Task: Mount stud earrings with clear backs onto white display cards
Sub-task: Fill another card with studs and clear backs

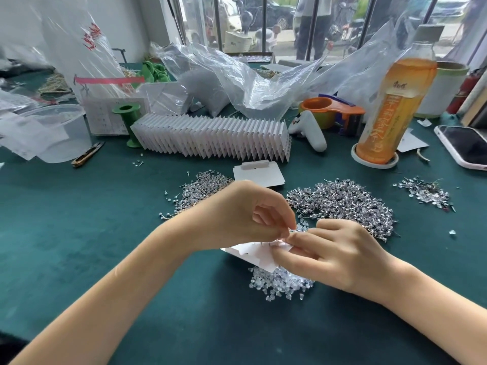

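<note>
Head view: at lower centre of the frame the left hand (253, 214) pinches a white display card (259, 255), its long axis running left to right; the right hand (340, 252), fingertips closed at its right end, seems to press a clear back onto a stud; spare backs (280, 284) lie just below, nearer the right hand

Both hands, left (245, 209) and right (340, 251), and forearms are bare: no sleeves, rings or watch.
</note>
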